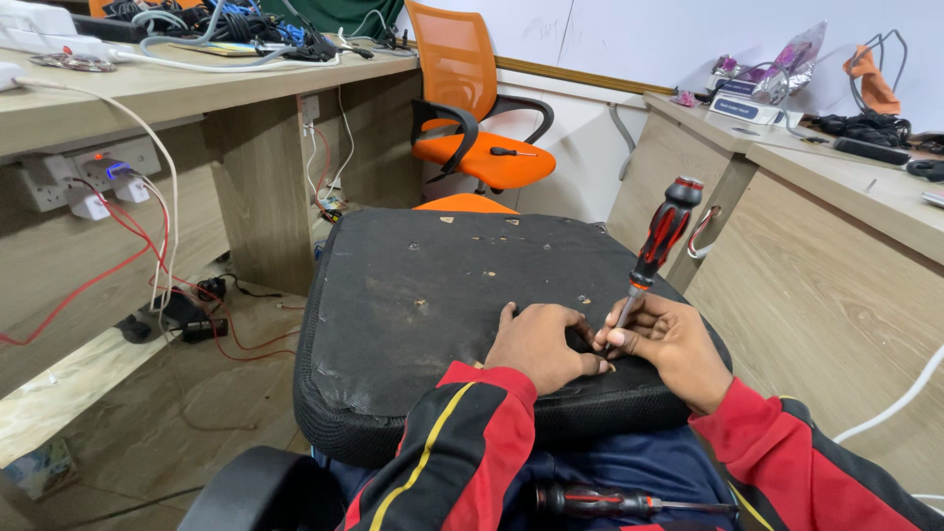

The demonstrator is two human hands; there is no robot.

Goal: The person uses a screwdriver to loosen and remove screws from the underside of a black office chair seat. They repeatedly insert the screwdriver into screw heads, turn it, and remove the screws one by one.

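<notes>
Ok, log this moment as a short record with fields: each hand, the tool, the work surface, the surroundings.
left hand: left hand rests flat on the black seat cushion
right hand: right hand holds the red-and-black screwdriver by its shaft, tip down at the cushion
spare tool: second screwdriver on the lap
behind: orange office chair
sides: wooden desks, cables on the floor
</notes>
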